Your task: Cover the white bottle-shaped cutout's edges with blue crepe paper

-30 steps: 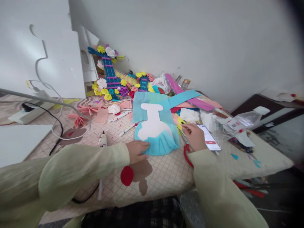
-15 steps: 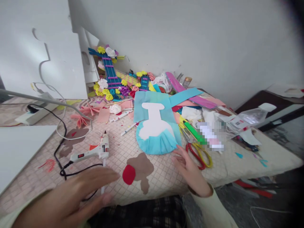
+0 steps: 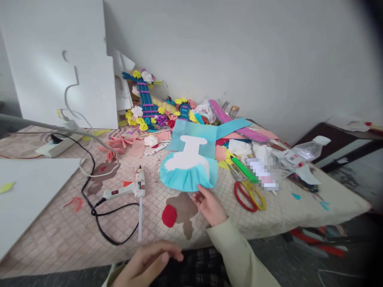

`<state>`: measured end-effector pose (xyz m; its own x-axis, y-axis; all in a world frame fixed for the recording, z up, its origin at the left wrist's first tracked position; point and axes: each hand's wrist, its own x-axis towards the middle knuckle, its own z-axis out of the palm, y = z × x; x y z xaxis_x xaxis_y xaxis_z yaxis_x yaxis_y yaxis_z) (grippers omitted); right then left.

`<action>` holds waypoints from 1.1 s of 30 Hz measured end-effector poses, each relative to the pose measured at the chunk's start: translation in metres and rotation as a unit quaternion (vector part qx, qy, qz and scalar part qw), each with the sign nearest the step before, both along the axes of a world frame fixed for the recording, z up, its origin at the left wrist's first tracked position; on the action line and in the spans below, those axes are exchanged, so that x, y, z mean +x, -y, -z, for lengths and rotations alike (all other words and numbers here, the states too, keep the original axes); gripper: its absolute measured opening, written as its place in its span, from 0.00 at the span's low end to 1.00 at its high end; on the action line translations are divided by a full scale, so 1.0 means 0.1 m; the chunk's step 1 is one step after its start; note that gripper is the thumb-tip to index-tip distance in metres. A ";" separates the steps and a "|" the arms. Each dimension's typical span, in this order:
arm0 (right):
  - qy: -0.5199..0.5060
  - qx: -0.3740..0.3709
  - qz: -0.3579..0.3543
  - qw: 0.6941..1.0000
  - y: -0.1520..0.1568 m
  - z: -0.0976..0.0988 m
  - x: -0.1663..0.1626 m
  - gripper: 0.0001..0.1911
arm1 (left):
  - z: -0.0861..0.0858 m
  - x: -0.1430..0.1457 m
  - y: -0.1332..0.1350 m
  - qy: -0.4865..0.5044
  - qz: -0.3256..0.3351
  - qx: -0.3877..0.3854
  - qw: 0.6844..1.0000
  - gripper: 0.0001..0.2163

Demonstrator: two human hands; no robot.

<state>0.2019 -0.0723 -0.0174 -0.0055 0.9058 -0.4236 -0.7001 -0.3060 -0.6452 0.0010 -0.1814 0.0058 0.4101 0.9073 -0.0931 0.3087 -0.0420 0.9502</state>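
My right hand (image 3: pixel 211 206) pinches the lower right edge of a blue crepe paper piece (image 3: pixel 182 178), its fingers partly curled under it. The paper is gathered in pleats over the round lower part of a white guitar-shaped cutout (image 3: pixel 190 147). Behind the cutout's neck lies more blue paper (image 3: pixel 176 133). My left hand (image 3: pixel 151 259) hangs at the table's front edge, thumb and fingers apart, with nothing in it. Left of the blue paper lies a white glue gun (image 3: pixel 127 189) with a glue stick poking out of its back. A red round piece (image 3: pixel 169 216) lies near my right hand.
Red and yellow scissors (image 3: pixel 249 197) and a green cutter (image 3: pixel 243 168) lie at the right, near a clear plastic bottle (image 3: pixel 305 154). A black cord (image 3: pixel 115 242) loops around the left side. Decorated blue guitars (image 3: pixel 146 97) with paper flowers lean at the back.
My right hand has moved left and taken the edge of the blue paper, which has shifted and turned somewhat. My left hand has drawn away from the glue gun toward the table's front edge.
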 end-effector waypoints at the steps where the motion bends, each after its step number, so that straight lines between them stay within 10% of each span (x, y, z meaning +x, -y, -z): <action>1: 0.022 0.012 0.011 1.000 0.02 0.00 -0.04 0.11 | 0.02 0.05 0.00 0.014 0.001 0.000 1.000 0.13; 6: 0.074 0.025 0.023 0.997 0.50 0.01 -0.25 0.08 | 0.24 0.20 -0.07 0.027 -0.069 0.109 0.991 0.12; 12: 0.211 0.004 -0.167 0.963 0.97 0.03 -0.07 0.16 | 0.33 0.32 -0.15 -0.068 -0.105 0.185 0.975 0.10; 16: 0.451 0.086 -0.088 0.884 0.89 -0.03 0.31 0.19 | 0.25 0.31 -0.20 -0.136 -0.113 0.222 0.959 0.11; 23: 0.708 0.291 -0.078 0.638 0.47 -0.02 0.38 0.12 | 0.39 0.45 -0.32 -0.306 -0.070 0.400 0.861 0.18; 33: 0.763 0.255 -0.089 0.587 0.31 0.10 0.31 0.07 | 0.44 0.39 -0.35 -0.341 -0.003 0.409 0.847 0.22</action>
<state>0.2324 -0.1035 -0.0270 -0.0868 0.9596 0.2675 0.8267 0.2193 -0.5181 0.0396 -0.1463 -0.0381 0.5082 0.7850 0.3541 0.7765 -0.5955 0.2058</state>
